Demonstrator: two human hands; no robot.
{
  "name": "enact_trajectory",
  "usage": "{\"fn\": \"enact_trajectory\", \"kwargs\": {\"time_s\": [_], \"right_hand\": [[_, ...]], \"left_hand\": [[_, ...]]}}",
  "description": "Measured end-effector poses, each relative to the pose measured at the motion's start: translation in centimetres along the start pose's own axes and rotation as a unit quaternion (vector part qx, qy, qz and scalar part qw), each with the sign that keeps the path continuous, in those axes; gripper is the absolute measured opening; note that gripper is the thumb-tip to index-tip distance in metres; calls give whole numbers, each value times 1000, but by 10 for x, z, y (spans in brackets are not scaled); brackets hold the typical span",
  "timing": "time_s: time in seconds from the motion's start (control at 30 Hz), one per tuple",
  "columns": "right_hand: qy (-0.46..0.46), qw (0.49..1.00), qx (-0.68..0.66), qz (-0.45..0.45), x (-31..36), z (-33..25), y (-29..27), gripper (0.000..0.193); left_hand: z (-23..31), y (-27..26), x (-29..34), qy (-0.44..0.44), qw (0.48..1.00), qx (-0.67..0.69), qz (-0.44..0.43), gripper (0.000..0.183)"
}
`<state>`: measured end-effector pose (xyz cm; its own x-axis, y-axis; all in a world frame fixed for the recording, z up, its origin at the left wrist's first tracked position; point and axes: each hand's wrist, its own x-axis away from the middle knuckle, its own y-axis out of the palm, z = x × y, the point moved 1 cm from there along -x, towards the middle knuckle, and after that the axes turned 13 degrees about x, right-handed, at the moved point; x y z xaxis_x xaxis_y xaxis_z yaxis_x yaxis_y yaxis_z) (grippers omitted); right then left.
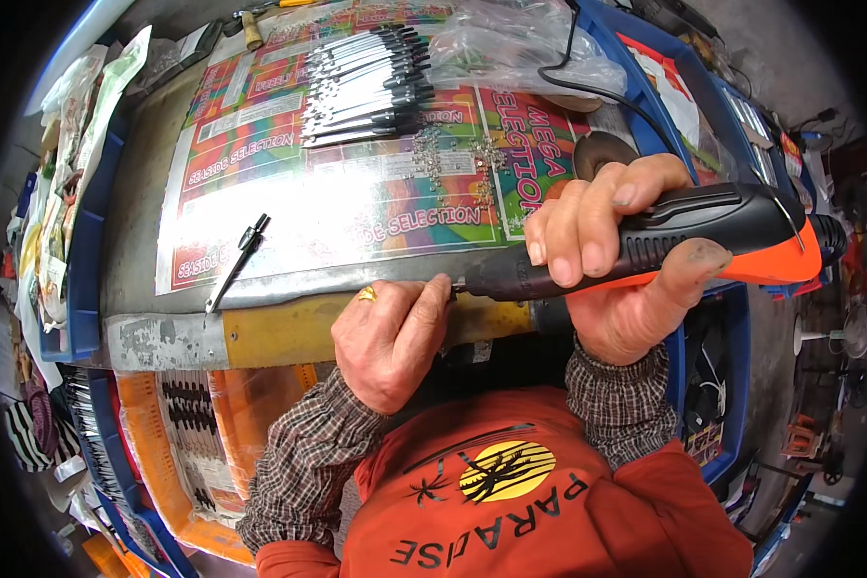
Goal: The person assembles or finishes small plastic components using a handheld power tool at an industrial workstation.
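Observation:
My right hand (pixel 621 260) is wrapped round a black and orange electric screwdriver (pixel 684 226), which lies level with its tip pointing left. At that tip, over the front edge of the bench, my left hand (pixel 390 337) is closed with thumb and finger pinched together. Whatever it pinches is hidden by the fingers. To the left of it lies a single slim piece (pixel 239 262) with a silver blade-like end and a black end. Farther back, a row of similar silver and black pieces (pixel 366 87) lies side by side. Many tiny metal parts (pixel 458 164) are scattered near that row.
A printed, colourful sheet (pixel 337 231) covers much of the metal bench. Clear plastic bags (pixel 520 43) and a black cable (pixel 588 91) lie at the back right. Blue bins (pixel 91 241) flank the bench, and an orange crate (pixel 241 424) with more pieces stands below its front edge.

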<state>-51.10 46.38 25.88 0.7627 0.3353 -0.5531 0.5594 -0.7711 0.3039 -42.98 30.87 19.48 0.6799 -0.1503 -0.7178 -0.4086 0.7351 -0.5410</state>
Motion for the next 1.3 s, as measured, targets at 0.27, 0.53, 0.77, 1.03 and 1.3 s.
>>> {"fn": "enact_trajectory", "kwargs": {"time_s": [0.27, 0.53, 0.77, 1.03, 1.3], "right_hand": [[-38, 999, 23, 12, -8, 5, -8, 42], [-27, 991, 121, 54, -13, 27, -1, 34], [-44, 992, 105, 55, -18, 36, 0, 28], [-48, 996, 50, 52, -12, 30, -2, 27], [-44, 998, 40, 31, -4, 11, -3, 38]], "left_hand": [[-1, -1, 3, 4, 1000, -24, -17, 35], [1, -2, 1, 1, 999, -27, -32, 34], [0, 0, 0, 4, 1000, -14, 8, 31], [1, -3, -1, 6, 1000, -17, -14, 31], [1, -3, 1, -32, 999, -35, -24, 30]]}}
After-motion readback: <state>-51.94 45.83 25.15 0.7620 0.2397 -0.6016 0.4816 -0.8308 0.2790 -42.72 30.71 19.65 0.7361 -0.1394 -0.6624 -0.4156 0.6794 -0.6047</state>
